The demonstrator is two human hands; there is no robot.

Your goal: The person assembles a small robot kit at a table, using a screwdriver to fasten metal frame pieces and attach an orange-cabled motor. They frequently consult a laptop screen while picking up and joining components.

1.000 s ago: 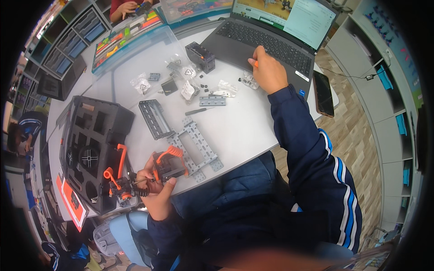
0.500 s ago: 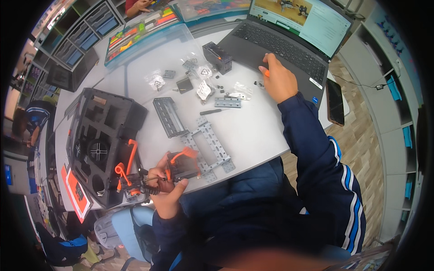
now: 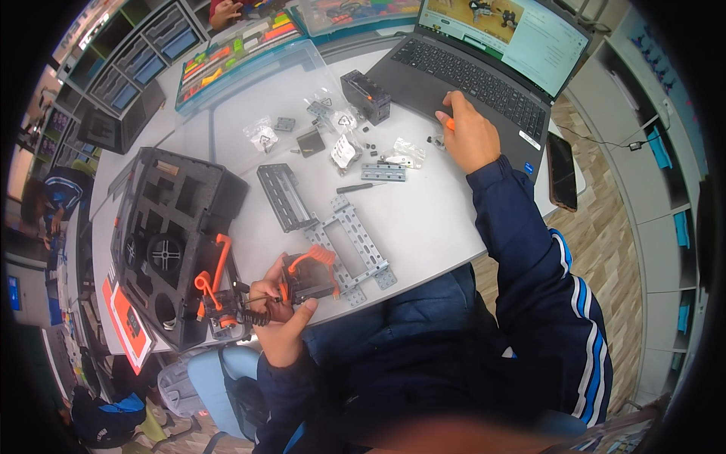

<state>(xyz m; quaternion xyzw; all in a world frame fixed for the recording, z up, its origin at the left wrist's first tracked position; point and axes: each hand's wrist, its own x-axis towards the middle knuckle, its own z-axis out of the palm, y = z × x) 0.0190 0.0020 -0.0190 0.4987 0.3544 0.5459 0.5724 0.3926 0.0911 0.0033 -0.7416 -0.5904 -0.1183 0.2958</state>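
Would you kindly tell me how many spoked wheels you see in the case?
2: one wheel near the middle of the case, and a second wheel just left of it; others may be hidden.

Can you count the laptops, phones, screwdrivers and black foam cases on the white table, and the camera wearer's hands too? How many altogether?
Laptop: 1
Phone: 1
Screwdriver: 1
Black foam case: 1
Hands: 2 (left hand, holding a dark part with orange cable; right hand)
Total: 6

Navy jacket (image 3: 439, 386); white, light-blue stripes (image 3: 592, 356) down right sleeve (image 3: 503, 216); dark-blue trousers (image 3: 408, 306).
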